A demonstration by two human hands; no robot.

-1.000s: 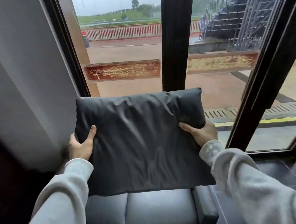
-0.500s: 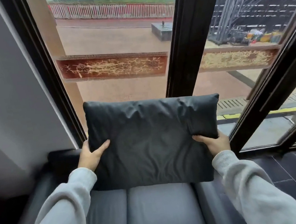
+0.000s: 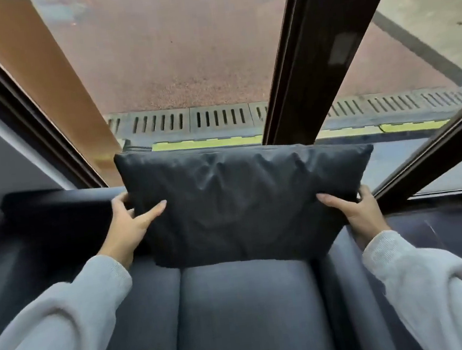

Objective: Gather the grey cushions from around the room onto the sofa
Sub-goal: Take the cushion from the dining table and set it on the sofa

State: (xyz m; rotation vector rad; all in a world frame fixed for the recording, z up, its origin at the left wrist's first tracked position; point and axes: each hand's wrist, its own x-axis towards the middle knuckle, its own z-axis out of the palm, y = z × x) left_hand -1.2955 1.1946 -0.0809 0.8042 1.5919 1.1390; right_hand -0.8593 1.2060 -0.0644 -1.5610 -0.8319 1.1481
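1. Dark grey, rectangular, crinkled fabric cushion (image 3: 244, 204): held upright over the back of the seat, broad face toward the camera. Long axis runs left to right, the right end tilted slightly lower. Its lower edge meets the seat pad; whether it rests there or hangs just above cannot be told.
2. Left hand (image 3: 128, 228): closed on the cushion's left edge, thumb on the front face, fingers wrapped behind and mostly hidden.
3. Right hand (image 3: 356, 210): closed on the lower right corner, thumb in front, fingers curled round the edge; fingertips hidden behind the fabric.
4. Dark grey upholstered sofa (image 3: 249, 309): seat pad directly below the cushion. Backrest largely covered by the cushion; left arm in deep shadow, its form hard to make out; front edge cut off by the frame.
5. Pale grey knitted sleeves (image 3: 69, 328): both cut off at the bottom corners.
6. Dark-framed window (image 3: 308, 52): behind the sofa, top cut off; slotted drain grate (image 3: 190, 120) visible outside.
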